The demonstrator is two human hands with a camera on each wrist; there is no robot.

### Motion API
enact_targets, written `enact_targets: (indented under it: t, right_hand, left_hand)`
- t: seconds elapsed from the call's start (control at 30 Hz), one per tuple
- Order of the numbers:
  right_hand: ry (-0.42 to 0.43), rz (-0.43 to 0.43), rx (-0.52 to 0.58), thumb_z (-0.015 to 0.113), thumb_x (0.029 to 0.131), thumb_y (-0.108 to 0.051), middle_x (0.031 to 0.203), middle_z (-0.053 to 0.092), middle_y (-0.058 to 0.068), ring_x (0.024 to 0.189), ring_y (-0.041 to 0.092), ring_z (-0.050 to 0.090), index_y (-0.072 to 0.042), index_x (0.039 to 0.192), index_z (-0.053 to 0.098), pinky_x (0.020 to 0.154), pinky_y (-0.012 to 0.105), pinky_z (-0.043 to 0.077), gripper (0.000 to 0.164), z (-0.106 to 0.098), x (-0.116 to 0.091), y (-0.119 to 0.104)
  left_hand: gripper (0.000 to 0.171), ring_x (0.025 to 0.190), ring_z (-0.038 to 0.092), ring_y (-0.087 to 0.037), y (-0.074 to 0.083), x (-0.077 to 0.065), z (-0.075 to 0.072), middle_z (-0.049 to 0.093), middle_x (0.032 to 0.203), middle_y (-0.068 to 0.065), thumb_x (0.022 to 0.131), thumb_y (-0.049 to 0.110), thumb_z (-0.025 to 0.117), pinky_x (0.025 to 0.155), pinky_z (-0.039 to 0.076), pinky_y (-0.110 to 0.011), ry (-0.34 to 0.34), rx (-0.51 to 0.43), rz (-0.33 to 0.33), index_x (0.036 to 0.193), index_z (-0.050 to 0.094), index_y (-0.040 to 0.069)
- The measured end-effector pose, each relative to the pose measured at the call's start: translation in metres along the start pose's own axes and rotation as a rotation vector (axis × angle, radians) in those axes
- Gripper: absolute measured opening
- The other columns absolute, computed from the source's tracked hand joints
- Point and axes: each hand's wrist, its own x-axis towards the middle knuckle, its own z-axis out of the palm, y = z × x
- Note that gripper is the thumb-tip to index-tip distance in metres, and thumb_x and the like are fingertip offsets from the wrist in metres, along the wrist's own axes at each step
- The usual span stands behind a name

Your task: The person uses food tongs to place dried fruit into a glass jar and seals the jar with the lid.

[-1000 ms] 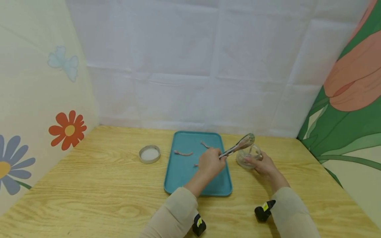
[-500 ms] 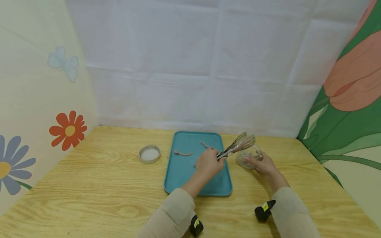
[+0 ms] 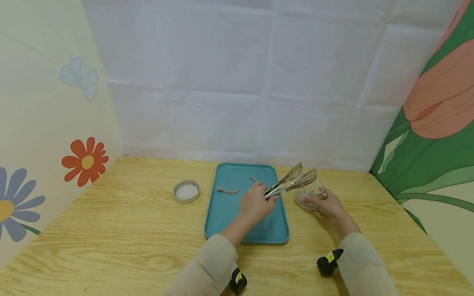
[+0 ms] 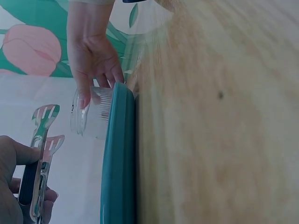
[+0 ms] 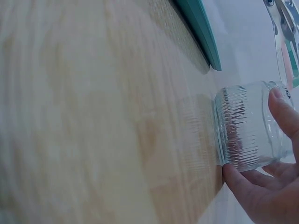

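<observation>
Over the right side of a blue tray (image 3: 226, 222), my left hand (image 3: 255, 203) grips metal tongs (image 3: 289, 183). Their slotted ends are spread apart, up and left of a clear glass jar's mouth, and I see nothing between them. My right hand (image 3: 327, 203) holds the jar (image 5: 238, 126), thumb on one side and fingers on the other; it stands on the table right of the tray. Something reddish-brown shows through its ribbed glass. On the tray lie a short pinkish cord-like piece (image 3: 228, 190) and another such piece (image 3: 255, 179), partly behind my left hand.
A round lid (image 3: 187, 192) with a pale inside lies on the wooden table (image 3: 129, 230), left of the tray. A white cloth (image 3: 214, 82) hangs behind the table. Flower-patterned panels (image 3: 87, 162) stand at both sides.
The tongs' ends, together at first, have spread apart. My left hand has drawn slightly left, away from the jar. The right hand and the jar have stayed in place.
</observation>
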Motion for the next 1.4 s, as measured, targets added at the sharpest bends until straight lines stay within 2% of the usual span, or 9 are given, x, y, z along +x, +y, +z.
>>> enact_targets:
  t: [0.23,0.47,0.6,0.7,0.83,1.07,1.4]
  right_hand:
    - [-0.001,0.007,-0.003,0.063,0.078,-0.032,0.134,0.016,0.029,0.118,0.036,0.028,0.0,0.137,0.004,0.09,0.042,0.03,0.089,0.0,-0.001,0.0]
    - [-0.011,-0.008,0.011,0.062,0.08,-0.029,0.133,0.018,0.029,0.117,0.035,0.029,0.0,0.137,0.006,0.09,0.042,0.03,0.085,0.0,0.0,-0.001]
    - [-0.012,-0.012,0.018,0.062,0.08,-0.029,0.133,0.018,0.029,0.117,0.035,0.029,0.0,0.137,0.005,0.089,0.04,0.031,0.085,0.0,0.001,-0.001]
    - [-0.009,-0.01,0.016,0.063,0.079,-0.03,0.133,0.018,0.029,0.117,0.035,0.029,0.0,0.137,0.005,0.09,0.041,0.031,0.087,-0.001,0.001,0.0]
    - [-0.01,0.005,-0.002,0.063,0.078,-0.033,0.133,0.017,0.029,0.118,0.036,0.028,0.0,0.137,0.004,0.09,0.043,0.03,0.09,-0.002,0.002,0.001]
    - [-0.006,0.005,-0.01,0.063,0.078,-0.034,0.133,0.016,0.029,0.117,0.036,0.028,0.0,0.137,0.004,0.09,0.043,0.03,0.09,-0.002,0.002,0.002]
    - [-0.013,0.012,-0.015,0.063,0.078,-0.034,0.132,0.016,0.031,0.118,0.038,0.028,0.001,0.136,0.001,0.09,0.044,0.029,0.092,-0.002,0.002,0.002]
  left_hand:
    - [0.036,0.07,0.052,-0.014,-0.01,0.001,-0.007,0.056,0.089,-0.001,0.078,0.039,0.06,0.054,0.041,-0.029,-0.006,-0.04,0.06,0.1,0.062,0.01]
    - [0.028,0.066,0.05,-0.014,-0.02,0.005,-0.021,0.053,0.077,0.0,0.077,0.036,0.063,0.052,0.039,-0.029,0.016,-0.029,0.087,0.09,0.064,0.012]
    - [0.028,0.064,0.048,-0.014,-0.027,0.009,-0.03,0.049,0.076,0.001,0.077,0.036,0.063,0.051,0.038,-0.03,0.016,-0.011,0.051,0.093,0.064,0.013]
    - [0.03,0.063,0.047,-0.014,-0.032,0.012,-0.036,0.049,0.077,0.001,0.077,0.037,0.062,0.049,0.037,-0.031,0.005,0.01,-0.014,0.095,0.064,0.014]
    - [0.027,0.061,0.046,-0.014,-0.042,0.018,-0.043,0.049,0.077,0.001,0.077,0.038,0.062,0.047,0.036,-0.031,-0.015,0.028,-0.073,0.086,0.062,0.013]
    - [0.025,0.054,0.044,-0.016,-0.062,0.027,-0.05,0.047,0.066,-0.001,0.075,0.035,0.065,0.043,0.034,-0.03,-0.029,0.044,-0.086,0.07,0.057,0.011]
    - [0.028,0.055,0.042,-0.016,-0.076,0.028,-0.05,0.046,0.066,-0.002,0.073,0.035,0.067,0.043,0.033,-0.029,-0.048,0.079,-0.13,0.069,0.053,0.011]
